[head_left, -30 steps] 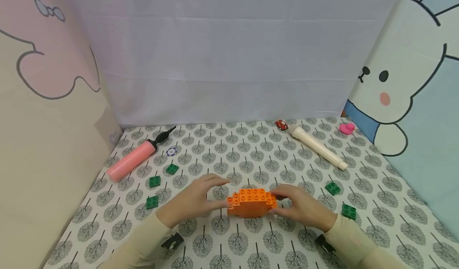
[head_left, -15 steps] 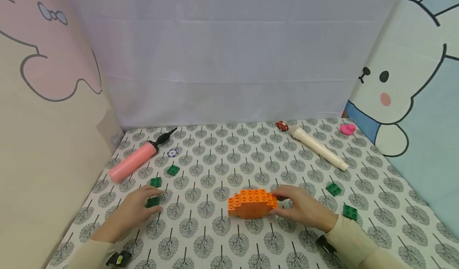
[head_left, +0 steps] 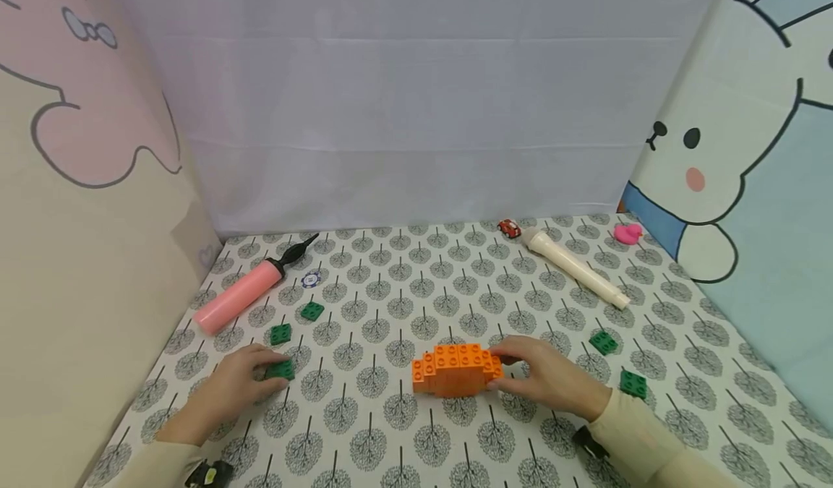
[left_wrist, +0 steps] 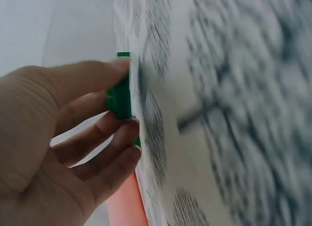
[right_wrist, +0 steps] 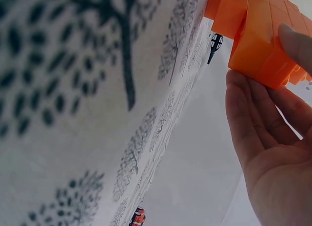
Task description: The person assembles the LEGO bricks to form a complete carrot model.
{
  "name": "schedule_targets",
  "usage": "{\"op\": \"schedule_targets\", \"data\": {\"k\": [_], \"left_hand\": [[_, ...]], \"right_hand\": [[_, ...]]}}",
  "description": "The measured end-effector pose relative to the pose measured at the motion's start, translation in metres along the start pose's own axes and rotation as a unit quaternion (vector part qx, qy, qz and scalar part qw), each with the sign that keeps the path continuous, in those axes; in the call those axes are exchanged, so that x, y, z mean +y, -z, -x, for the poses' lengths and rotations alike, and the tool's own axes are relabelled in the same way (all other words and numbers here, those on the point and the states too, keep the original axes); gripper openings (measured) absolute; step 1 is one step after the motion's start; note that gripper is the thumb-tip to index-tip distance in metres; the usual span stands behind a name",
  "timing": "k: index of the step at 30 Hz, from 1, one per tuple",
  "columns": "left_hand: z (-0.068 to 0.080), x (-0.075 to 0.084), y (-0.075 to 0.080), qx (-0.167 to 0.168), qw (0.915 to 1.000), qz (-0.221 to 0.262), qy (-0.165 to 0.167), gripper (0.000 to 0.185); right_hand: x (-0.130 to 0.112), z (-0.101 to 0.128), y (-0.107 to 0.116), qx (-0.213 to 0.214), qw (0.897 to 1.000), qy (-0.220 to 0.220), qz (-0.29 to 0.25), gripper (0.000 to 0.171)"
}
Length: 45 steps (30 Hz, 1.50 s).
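My left hand (head_left: 237, 381) is at the left, thumb and fingers around a green toy brick (head_left: 281, 369). In the left wrist view the thumb lies on one end of that brick (left_wrist: 120, 97) and the fingertips at the other, close against the cloth. My right hand (head_left: 547, 374) grips the right end of a stepped orange brick build (head_left: 458, 372) in the middle of the table. The right wrist view shows the thumb on one side of the orange bricks (right_wrist: 258, 46) and the fingers on the other.
Two more green bricks, one here (head_left: 280, 334), lie beyond my left hand; two others (head_left: 633, 384) lie right. Further back are a pink balloon pump (head_left: 241, 294), a poker chip (head_left: 311, 279), a red toy car (head_left: 510, 228), a cream tube (head_left: 575, 267) and a pink duck (head_left: 628, 233).
My left hand has left the orange build's left end, moved left and come down around the nearest green brick. My right hand has stayed on the orange build.
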<state>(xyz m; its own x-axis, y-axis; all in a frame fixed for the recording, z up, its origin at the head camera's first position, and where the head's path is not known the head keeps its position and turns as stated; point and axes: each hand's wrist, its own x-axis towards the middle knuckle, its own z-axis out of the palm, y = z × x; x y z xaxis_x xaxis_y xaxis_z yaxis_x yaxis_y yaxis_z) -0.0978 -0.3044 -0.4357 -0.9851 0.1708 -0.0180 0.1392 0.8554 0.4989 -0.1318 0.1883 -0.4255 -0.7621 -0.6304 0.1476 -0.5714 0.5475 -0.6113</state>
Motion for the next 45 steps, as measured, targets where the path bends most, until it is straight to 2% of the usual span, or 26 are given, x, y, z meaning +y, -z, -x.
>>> {"op": "schedule_targets", "data": {"k": [3, 5, 8, 12, 15, 18, 24, 31, 37, 45], "left_hand": [[-0.004, 0.018, -0.006, 0.03, 0.9988, 0.023, -0.029, 0.04], [-0.008, 0.038, -0.01, 0.05, 0.9958, 0.042, -0.064, 0.038], [-0.014, 0.072, -0.017, 0.069, 0.9864, 0.073, -0.13, 0.037], [-0.024, 0.119, -0.027, 0.07, 0.9692, 0.119, -0.204, 0.038], [-0.032, 0.145, -0.036, 0.062, 0.9582, 0.151, -0.235, 0.037], [-0.039, 0.162, -0.046, 0.053, 0.9502, 0.176, -0.252, 0.036], [-0.047, 0.178, -0.056, 0.027, 0.9497, 0.184, -0.252, 0.036], [-0.051, 0.183, -0.059, 0.014, 0.9468, 0.174, -0.271, 0.036], [-0.054, 0.184, -0.058, -0.013, 0.9522, 0.174, -0.251, 0.037], [-0.056, 0.187, -0.049, -0.043, 0.9583, 0.157, -0.235, 0.037]], "right_hand": [[0.0, 0.0, 0.0, -0.002, 1.0, -0.001, -0.002, 0.046], [0.0, -0.001, 0.0, -0.002, 1.0, 0.0, -0.001, 0.046], [-0.001, -0.002, 0.0, -0.005, 1.0, -0.003, -0.002, 0.046], [-0.002, -0.002, 0.0, -0.004, 1.0, -0.004, -0.005, 0.045], [-0.002, -0.003, 0.0, -0.003, 1.0, -0.003, -0.006, 0.043], [-0.003, -0.003, -0.001, -0.005, 1.0, -0.003, -0.01, 0.042], [-0.002, -0.003, -0.002, -0.005, 1.0, -0.002, -0.014, 0.043], [-0.002, -0.002, -0.001, 0.003, 1.0, 0.009, -0.005, 0.043], [-0.003, -0.002, 0.001, -0.004, 1.0, -0.005, -0.008, 0.043], [-0.002, -0.001, 0.001, -0.003, 1.0, 0.006, -0.011, 0.043]]}}
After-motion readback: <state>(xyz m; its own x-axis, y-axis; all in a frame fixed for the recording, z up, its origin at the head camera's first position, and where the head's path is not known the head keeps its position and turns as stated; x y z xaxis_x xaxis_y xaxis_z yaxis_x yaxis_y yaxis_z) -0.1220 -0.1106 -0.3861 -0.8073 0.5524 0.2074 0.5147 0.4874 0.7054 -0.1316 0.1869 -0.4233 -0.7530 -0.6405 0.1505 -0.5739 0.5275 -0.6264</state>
